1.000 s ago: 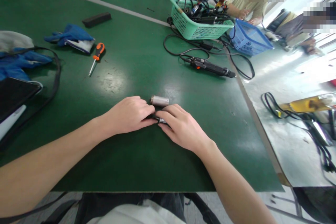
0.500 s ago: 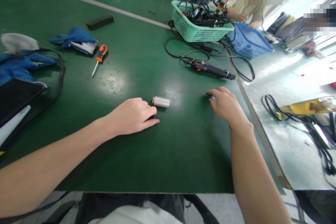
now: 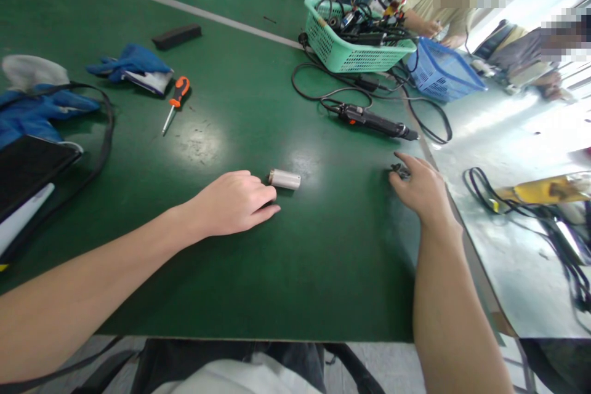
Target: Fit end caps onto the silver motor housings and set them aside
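My left hand rests on the green table with its fingers loosely bent and its thumb apart from the index finger. Just beyond its fingers lies a small silver metal cylinder on its side. Over by the table's right edge is my right hand, thumb and index finger spread. Between them sit small dark metallic pieces, too small to name; they appear to be at table level. The other fingers of that hand are partly hidden.
Beyond my right hand lies a black electric screwdriver with its cord. Further back are a green basket of cables and a blue basket. An orange-handled screwdriver, blue gloves and a black block lie left. People sit far right.
My right hand has moved right toward the table edge, along with the small dark pieces, and its thumb and index finger have spread. My left hand and the cylinder have stayed in place.
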The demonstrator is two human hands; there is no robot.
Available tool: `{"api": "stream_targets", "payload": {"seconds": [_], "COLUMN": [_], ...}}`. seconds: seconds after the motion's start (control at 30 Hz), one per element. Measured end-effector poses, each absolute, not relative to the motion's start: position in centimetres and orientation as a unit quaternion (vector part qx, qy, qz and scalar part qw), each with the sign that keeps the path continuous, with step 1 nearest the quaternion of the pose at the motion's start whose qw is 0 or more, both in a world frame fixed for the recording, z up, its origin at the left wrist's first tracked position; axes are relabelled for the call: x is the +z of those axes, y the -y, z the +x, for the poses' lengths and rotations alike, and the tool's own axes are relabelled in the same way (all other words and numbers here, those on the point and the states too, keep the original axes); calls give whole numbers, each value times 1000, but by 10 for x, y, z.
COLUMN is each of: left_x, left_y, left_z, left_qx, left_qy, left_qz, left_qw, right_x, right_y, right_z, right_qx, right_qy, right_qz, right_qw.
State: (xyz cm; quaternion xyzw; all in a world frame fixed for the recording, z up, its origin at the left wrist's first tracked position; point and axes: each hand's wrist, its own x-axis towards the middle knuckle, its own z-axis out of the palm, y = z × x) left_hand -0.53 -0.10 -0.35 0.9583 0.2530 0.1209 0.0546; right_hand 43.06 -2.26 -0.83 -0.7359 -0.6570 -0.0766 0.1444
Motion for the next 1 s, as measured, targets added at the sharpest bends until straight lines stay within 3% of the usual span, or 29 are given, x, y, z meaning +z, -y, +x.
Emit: {"api": "stream_targets", "payload": {"seconds": [0.13, 0.2, 0.4, 0.63, 1.0], "left_x": [-4, -4, -1, 5, -1], "left_y": [1, 2, 3, 6, 3], "left_z": [-6, -6, -6, -6, -6], "left_qx": [116, 118, 150, 167, 108], "left_qy": [-252, -248, -243, -295, -275], "left_qz": [959, 960, 958, 941, 955], "left_qw": [53, 48, 3, 16, 32], "right_x": [12, 19, 14, 12, -1], "right_y": [28, 31, 31, 48, 60], "right_z": [370, 323, 217, 220, 223], "right_qx": [-98, -48, 94, 144, 144], "right_qy": [684, 735, 858, 854, 838], "right_qz": [-677, -617, -457, -461, -450], "right_qw": [254, 277, 217, 192, 272]}}
